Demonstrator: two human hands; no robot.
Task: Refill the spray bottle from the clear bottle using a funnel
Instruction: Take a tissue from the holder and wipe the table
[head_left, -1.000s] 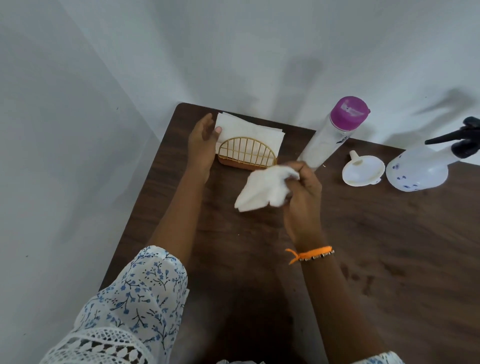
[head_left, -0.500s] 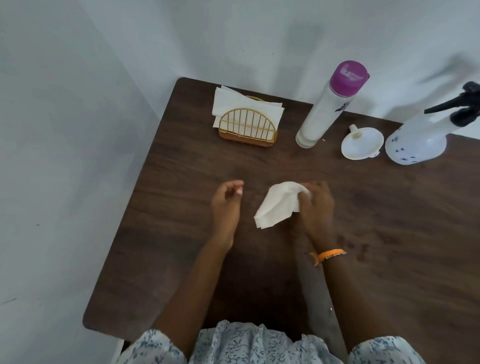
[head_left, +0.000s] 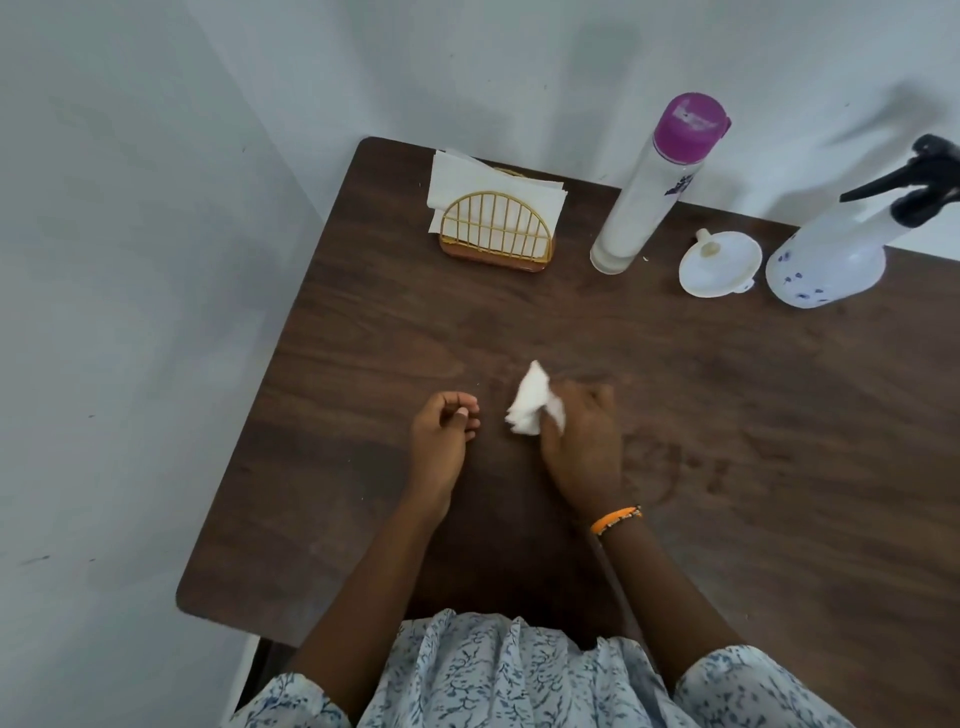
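Right hand (head_left: 582, 447) crumpling a tissue (head_left: 532, 408) on the bench (head_left: 363, 338).
Its fingers are hiding beneath; left hand (head_left: 444, 436) is resting loosely curled, holding nothing. Spray bottle (head_left: 841, 249), nozzle partly cut off, is standing at two o'clock beside the white funnel (head_left: 719, 265) and purple-capped clear bottle (head_left: 649, 192).

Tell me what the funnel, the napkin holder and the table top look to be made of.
Funnel: probably plastic; white, smooth, slightly glossy, moulded with a small tab at the rim.
Napkin holder: thin gold-coloured wire, likely metal, bent into an arch of bars; its brownish base could be wood or plastic.
Table top: dark brown wood grain with a matte look; whether solid wood or laminate cannot be told.
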